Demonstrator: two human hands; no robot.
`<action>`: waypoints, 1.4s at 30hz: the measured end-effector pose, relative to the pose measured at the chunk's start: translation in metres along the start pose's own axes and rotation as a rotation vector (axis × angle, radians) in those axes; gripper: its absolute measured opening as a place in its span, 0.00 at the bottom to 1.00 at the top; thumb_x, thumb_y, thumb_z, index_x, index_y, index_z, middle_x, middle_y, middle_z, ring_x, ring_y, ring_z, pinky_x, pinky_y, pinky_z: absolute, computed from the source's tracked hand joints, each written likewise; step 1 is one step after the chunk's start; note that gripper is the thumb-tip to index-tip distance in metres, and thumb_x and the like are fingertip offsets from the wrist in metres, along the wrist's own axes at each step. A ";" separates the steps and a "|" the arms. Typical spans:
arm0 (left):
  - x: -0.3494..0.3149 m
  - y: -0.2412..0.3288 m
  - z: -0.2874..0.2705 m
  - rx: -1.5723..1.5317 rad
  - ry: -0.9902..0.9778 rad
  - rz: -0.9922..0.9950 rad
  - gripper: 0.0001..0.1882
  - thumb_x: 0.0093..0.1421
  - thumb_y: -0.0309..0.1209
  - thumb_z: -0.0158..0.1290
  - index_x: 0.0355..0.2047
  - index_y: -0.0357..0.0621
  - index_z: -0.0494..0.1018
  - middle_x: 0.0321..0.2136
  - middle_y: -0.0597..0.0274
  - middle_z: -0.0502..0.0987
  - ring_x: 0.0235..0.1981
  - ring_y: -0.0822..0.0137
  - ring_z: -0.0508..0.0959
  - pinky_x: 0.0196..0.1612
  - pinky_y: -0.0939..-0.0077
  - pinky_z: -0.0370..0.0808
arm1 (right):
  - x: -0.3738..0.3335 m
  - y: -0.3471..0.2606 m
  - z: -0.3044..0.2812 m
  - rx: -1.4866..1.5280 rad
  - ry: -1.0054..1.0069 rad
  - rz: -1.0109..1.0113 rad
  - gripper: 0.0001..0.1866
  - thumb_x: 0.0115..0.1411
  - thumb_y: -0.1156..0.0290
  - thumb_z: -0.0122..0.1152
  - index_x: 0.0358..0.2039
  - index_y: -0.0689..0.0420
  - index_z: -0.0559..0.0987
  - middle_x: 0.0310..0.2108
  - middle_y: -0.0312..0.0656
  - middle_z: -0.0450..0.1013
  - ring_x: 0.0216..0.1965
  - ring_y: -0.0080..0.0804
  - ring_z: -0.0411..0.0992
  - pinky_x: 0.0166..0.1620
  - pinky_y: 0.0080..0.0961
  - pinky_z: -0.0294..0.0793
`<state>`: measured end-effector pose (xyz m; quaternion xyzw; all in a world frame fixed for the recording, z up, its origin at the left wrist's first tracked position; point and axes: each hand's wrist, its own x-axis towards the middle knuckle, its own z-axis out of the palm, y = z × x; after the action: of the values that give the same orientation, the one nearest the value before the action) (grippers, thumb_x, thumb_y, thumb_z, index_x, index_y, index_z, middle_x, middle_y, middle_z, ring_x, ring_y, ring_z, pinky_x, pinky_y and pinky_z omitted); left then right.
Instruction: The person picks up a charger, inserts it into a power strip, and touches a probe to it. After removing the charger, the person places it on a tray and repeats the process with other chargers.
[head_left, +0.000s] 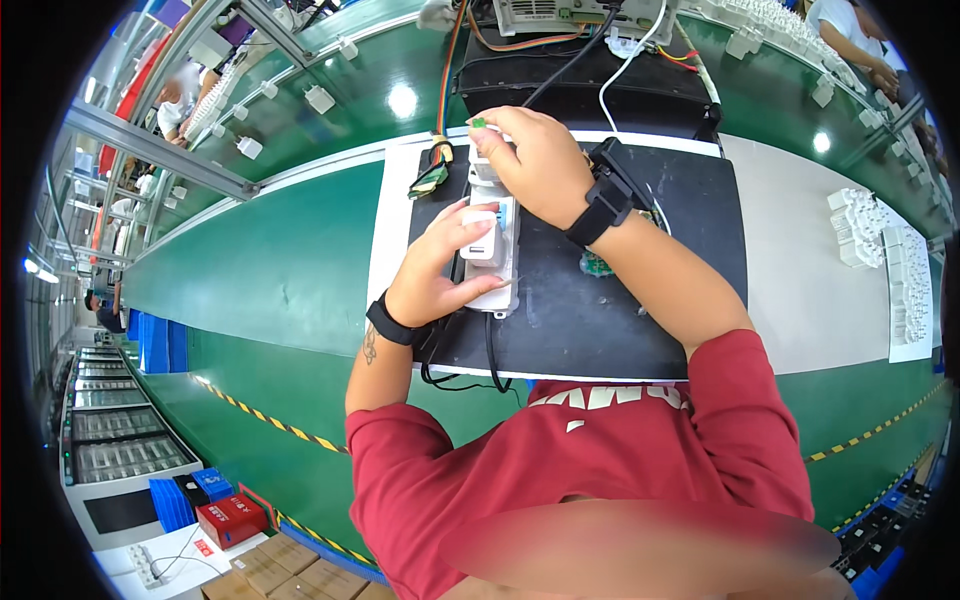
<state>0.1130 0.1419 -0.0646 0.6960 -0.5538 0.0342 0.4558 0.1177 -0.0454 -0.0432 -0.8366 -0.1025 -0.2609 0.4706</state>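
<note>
A white power strip (507,262) lies lengthwise on a black mat (610,320) in front of me. A white plug-in charger (482,248) with a port in its end sits on the strip's near part. My left hand (432,275) is closed around this charger, fingers on its far side and thumb on its near side. At the strip's far end, my right hand (540,165) pinches a small green block (479,123) between thumb and forefinger. White casing shows just under those fingertips; the hand hides much of it.
Beside the strip's far end lies a taped wire bundle (430,180). A green circuit board (597,264) rests under my right forearm. Black cables (493,350) hang at the near edge. Beyond stands a instrument (570,15); white parts (905,290) fill a tray at right.
</note>
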 end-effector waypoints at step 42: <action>0.151 -0.284 -0.098 1.619 -0.579 -0.324 0.11 0.53 0.31 0.44 0.35 0.59 0.73 0.45 0.70 0.70 0.58 0.65 0.58 0.61 0.48 0.42 | 0.111 0.403 -0.285 -0.615 0.594 0.578 0.36 0.43 0.56 0.61 0.51 0.61 0.63 0.47 0.52 0.68 0.49 0.46 0.66 0.51 0.32 0.64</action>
<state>0.4435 0.0880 -0.0931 0.8573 -0.3476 0.1738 -0.3378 0.2821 -0.5095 -0.1601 -0.8203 0.3525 -0.3644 0.2647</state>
